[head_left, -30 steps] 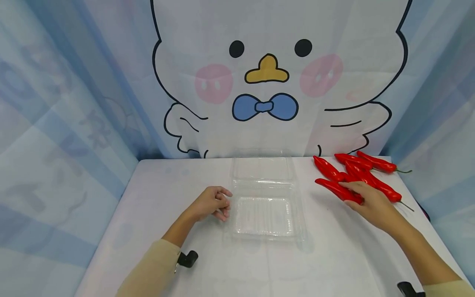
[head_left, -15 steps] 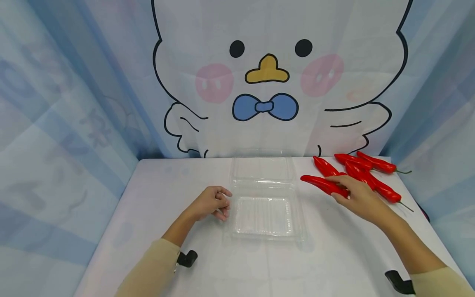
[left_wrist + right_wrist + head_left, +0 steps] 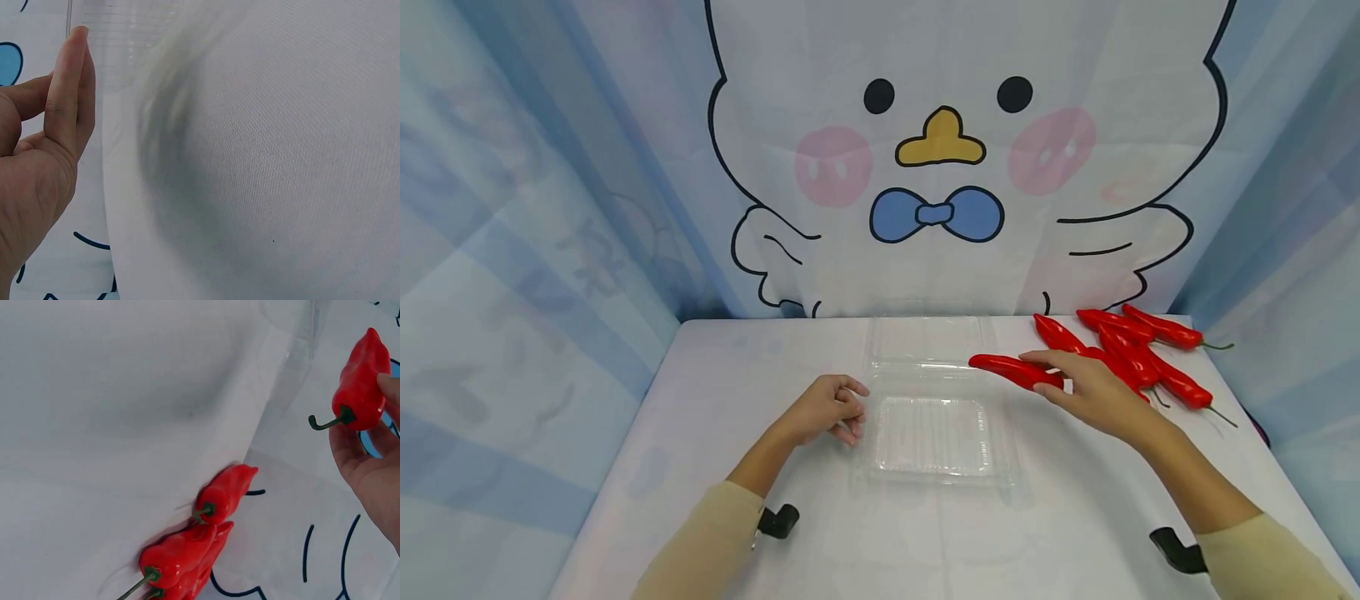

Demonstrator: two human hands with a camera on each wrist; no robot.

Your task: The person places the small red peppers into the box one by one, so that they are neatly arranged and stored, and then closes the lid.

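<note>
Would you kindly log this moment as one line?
right hand: holds glossy elongated red pepper | left hand: beside open clear plastic container | other red peppers: clustered on white table

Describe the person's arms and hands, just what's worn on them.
Plain beige sleeves cover part of each forearm. A bent black piece juts out beside each cuff. The left hand and right hand are bare, with no gloves.
</note>
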